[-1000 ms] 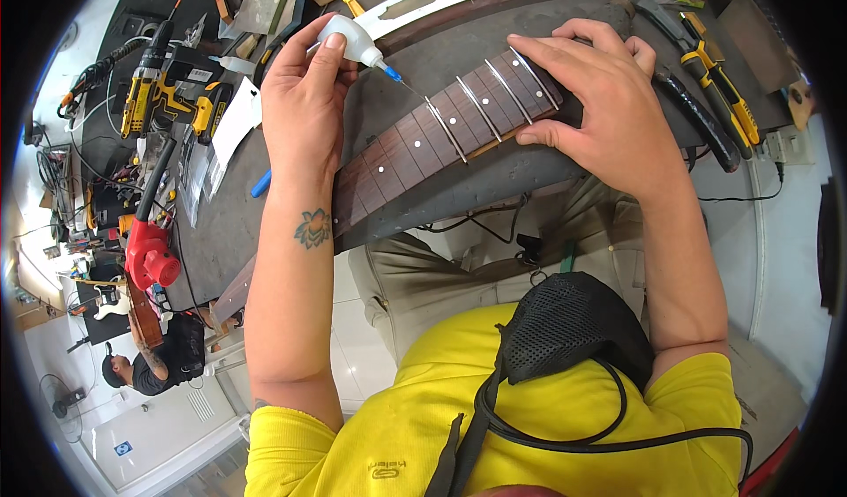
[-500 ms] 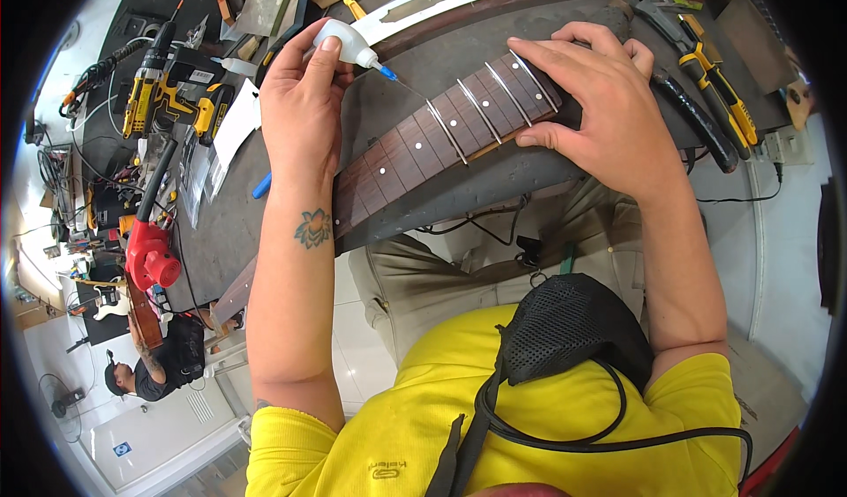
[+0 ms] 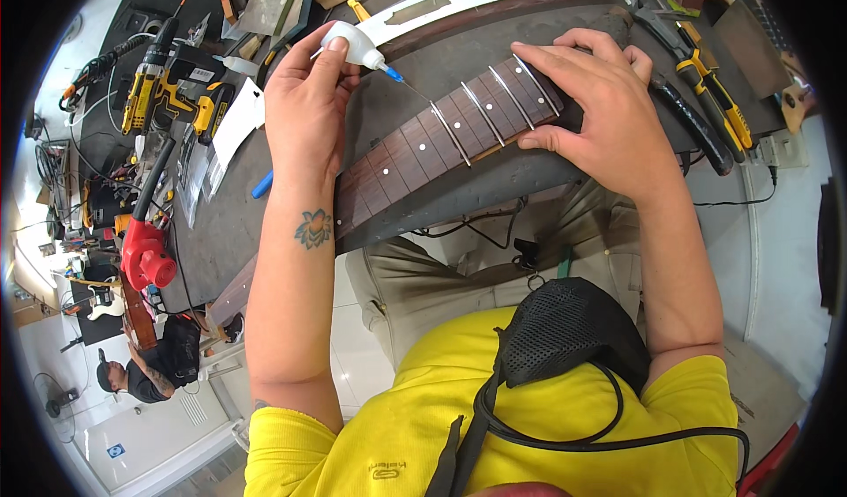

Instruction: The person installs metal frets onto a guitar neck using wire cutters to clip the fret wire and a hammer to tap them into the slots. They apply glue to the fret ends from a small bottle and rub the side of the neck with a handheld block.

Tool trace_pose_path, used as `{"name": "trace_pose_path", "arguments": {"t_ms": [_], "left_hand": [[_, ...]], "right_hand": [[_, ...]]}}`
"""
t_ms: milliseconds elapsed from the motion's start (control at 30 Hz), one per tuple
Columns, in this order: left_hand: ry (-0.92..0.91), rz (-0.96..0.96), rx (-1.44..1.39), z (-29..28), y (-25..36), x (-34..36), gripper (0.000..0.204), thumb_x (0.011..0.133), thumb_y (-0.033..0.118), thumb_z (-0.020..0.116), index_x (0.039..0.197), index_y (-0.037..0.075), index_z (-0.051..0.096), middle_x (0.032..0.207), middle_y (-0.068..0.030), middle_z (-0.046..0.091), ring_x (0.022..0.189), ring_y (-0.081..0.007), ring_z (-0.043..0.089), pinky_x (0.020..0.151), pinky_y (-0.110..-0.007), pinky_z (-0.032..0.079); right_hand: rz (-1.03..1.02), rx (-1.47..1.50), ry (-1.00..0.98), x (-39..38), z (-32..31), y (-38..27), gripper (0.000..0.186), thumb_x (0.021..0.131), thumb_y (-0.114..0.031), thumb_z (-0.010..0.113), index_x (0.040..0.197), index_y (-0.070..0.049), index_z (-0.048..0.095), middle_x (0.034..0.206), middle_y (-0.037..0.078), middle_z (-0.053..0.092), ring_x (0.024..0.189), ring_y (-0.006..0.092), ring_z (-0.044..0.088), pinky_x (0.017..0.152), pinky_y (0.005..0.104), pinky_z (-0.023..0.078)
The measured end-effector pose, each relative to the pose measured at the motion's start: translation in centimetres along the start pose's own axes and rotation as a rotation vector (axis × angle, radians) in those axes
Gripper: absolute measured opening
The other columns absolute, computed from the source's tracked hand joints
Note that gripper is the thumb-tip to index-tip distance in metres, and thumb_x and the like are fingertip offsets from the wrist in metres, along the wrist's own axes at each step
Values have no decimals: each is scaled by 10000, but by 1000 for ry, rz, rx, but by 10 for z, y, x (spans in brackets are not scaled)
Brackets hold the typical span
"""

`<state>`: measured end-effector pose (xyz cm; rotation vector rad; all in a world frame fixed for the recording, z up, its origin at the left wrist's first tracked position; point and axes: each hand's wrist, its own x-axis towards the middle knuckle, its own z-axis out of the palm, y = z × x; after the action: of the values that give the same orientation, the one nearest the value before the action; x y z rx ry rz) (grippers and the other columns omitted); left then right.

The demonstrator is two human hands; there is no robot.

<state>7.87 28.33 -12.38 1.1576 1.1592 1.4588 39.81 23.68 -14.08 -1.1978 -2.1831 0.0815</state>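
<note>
Pinched between the thumb and fingers of my left hand (image 3: 304,91) is a small white squeeze bottle (image 3: 355,45) with a blue-based needle tip. The bottle tilts down to the right, and its thin needle reaches the far end of a metal fret wire (image 3: 452,135). That wire lies across a dark wooden guitar neck (image 3: 406,157) with white dot inlays. More fret wires sit toward the neck's right end; the slots to the left show no wire. My right hand (image 3: 613,109) grips that right end, thumb on the near edge and fingers over the far edge.
A grey workbench (image 3: 221,232) carries a yellow-black drill (image 3: 150,91), a red blower (image 3: 148,254) and a white paper (image 3: 236,131) at left. Yellow-handled pliers (image 3: 710,91) and a black-handled tool (image 3: 693,122) lie at right. Another person (image 3: 163,365) is at far left.
Very little differs. The bottle and neck appear slightly further right in the picture, with the needle at the same fret wire. Both hands keep their hold.
</note>
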Motion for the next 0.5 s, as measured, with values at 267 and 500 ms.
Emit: {"name": "trace_pose_path", "arguments": {"t_ms": [267, 500], "left_hand": [[-8, 1, 42, -3, -2, 3, 361, 1104, 101, 723, 1407, -90, 675, 1121, -111, 764, 939, -160, 695, 884, -320, 586], [-80, 4, 36, 1, 0, -2, 379, 1104, 86, 715, 1437, -87, 667, 1153, -108, 763, 958, -156, 691, 894, -323, 583]], "right_hand": [[-4, -5, 2, 0, 1, 1, 759, 753, -377, 962, 1439, -129, 753, 1346, 54, 794, 1370, 265, 588, 1129, 471, 309], [-12, 4, 10, -1, 1, 3, 764, 754, -392, 959, 1442, -133, 750, 1336, 48, 797, 1365, 264, 592, 1120, 479, 309]]}}
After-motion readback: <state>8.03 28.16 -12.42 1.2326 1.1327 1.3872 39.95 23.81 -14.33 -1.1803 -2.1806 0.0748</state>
